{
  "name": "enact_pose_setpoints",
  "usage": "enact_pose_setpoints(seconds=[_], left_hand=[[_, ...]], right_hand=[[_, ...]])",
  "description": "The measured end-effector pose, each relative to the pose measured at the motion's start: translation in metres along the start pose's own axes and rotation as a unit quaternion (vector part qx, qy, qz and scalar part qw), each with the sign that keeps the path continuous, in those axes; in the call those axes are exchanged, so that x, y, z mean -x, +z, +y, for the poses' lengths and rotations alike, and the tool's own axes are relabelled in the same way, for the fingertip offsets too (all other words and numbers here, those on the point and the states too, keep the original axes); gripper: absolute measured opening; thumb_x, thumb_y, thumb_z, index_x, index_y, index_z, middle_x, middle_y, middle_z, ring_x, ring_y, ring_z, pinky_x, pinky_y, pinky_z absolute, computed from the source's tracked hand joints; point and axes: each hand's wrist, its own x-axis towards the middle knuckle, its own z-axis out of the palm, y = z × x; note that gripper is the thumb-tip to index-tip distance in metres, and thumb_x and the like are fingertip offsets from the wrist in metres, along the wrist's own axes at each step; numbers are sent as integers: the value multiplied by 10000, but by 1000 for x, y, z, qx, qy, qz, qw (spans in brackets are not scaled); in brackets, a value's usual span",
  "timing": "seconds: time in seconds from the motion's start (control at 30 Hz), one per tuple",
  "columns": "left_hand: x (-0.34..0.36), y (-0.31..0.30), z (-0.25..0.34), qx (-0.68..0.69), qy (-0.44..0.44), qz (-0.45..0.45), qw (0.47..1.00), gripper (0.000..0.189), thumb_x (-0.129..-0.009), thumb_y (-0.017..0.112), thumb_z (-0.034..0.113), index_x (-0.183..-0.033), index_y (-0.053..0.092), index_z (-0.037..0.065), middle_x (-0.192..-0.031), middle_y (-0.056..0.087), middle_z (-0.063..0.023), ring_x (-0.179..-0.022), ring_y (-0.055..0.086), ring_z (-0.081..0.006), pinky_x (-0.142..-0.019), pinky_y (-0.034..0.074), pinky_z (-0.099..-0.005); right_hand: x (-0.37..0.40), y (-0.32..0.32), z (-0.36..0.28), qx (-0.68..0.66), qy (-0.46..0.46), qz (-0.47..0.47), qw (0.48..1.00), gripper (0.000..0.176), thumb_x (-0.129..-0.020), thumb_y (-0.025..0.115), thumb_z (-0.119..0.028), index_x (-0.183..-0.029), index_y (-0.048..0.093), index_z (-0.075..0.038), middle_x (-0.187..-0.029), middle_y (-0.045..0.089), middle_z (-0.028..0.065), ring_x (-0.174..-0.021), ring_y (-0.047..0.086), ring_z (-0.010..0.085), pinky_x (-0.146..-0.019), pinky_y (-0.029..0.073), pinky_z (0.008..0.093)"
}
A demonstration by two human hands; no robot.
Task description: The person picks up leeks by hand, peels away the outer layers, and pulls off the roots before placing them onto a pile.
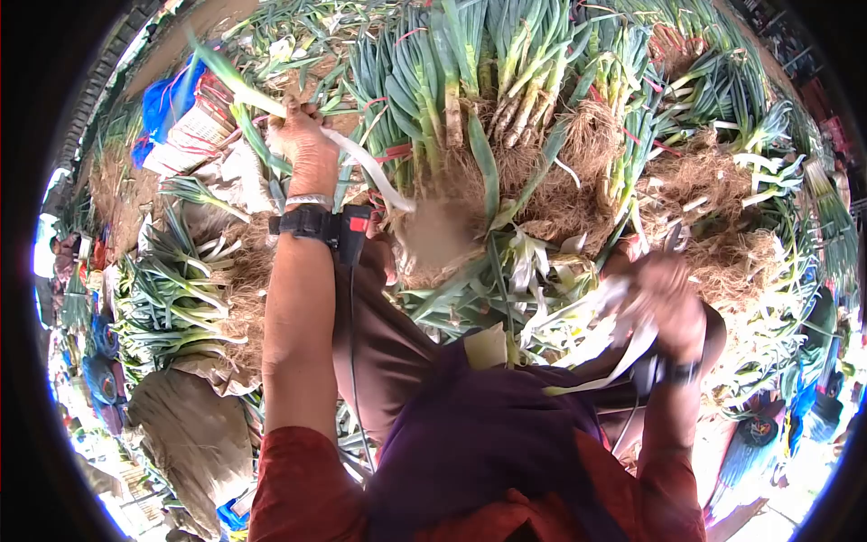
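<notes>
My left hand is closed around a green onion, its leafy end up to the left and its white stalk running down to the right toward blurred roots. On the right, my right hand is smeared by motion, beside pale stripped leaves that hang over my lap. A dark pointed thing shows just above its fingers, too blurred to name. Between and beyond my hands stand bundles of green onions with brown roots, some tied with red string.
More green onions lie at the left, near brown sacking. A blue bag and printed packaging are at the upper left. Loose leaves cover the ground before my knees. Rooty bundles lie at the right.
</notes>
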Motion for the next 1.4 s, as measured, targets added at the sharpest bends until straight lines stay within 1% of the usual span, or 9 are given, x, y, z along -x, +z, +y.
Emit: enact_pose_setpoints(seconds=[0.07,0.13,0.23,0.33,0.63,0.97,1.07,1.17,1.4], left_hand=[[25,18,4,-2,24,-1,1000,93,-939,568,135,-901,484,119,-647,495,18,-539,442,-114,-465,371,-302],[38,30,12,27,17,-21,999,75,-947,579,155,-941,514,119,-660,518,8,-557,450,-105,-505,399,-275],[47,28,23,109,-61,-171,977,119,-943,592,186,-973,534,86,-660,523,10,-544,428,-95,-514,393,-249],[54,7,20,25,-149,-348,925,285,-959,559,312,-1036,562,37,-602,418,49,-500,374,-65,-462,333,-228],[59,5,1,-118,-360,-235,895,347,-997,484,360,-1034,575,27,-600,392,37,-424,302,-52,-356,246,-210],[68,2,2,-98,-386,-254,881,324,-1000,482,367,-969,575,58,-596,429,24,-388,288,-47,-340,244,-207],[76,8,3,-111,-378,-261,881,330,-1001,480,357,-986,586,45,-606,429,26,-408,306,-38,-342,239,-198],[86,6,-5,-120,-374,-292,872,331,-996,496,342,-1010,596,27,-620,442,26,-422,315,-38,-350,240,-197],[92,25,-19,-152,-334,-284,886,396,-939,597,404,-1011,640,17,-600,426,44,-426,321,-35,-370,245,-199]], right_hand=[[-28,4,73,183,-125,114,969,193,-822,691,-74,-1001,664,-10,-894,689,87,-789,659,133,-633,522,297],[-62,34,153,-9,-63,171,983,170,-860,643,-101,-1012,647,-23,-904,680,75,-777,656,139,-632,527,301],[-103,43,262,-28,160,18,986,146,-951,543,-137,-1022,607,-27,-885,665,90,-758,658,156,-614,538,266],[-157,38,282,-298,330,132,886,210,-1007,475,-185,-1079,574,-14,-859,662,112,-677,657,167,-593,564,302],[-298,113,434,-462,427,282,724,299,-911,639,-292,-1094,539,-77,-1017,633,86,-857,632,220,-660,559,378],[-262,109,250,-343,192,432,812,347,-892,681,-369,-1035,614,-60,-922,614,13,-875,582,138,-728,508,312],[-216,119,308,-522,32,193,830,377,-928,574,-279,-1234,520,-67,-1143,576,109,-1026,554,191,-867,504,365],[-216,84,289,-388,123,429,806,348,-935,626,-323,-1166,543,-76,-1028,643,72,-951,632,204,-828,544,366],[-225,45,179,-80,29,370,925,117,-993,523,-186,-1043,545,-83,-800,615,48,-705,612,136,-633,539,298]])
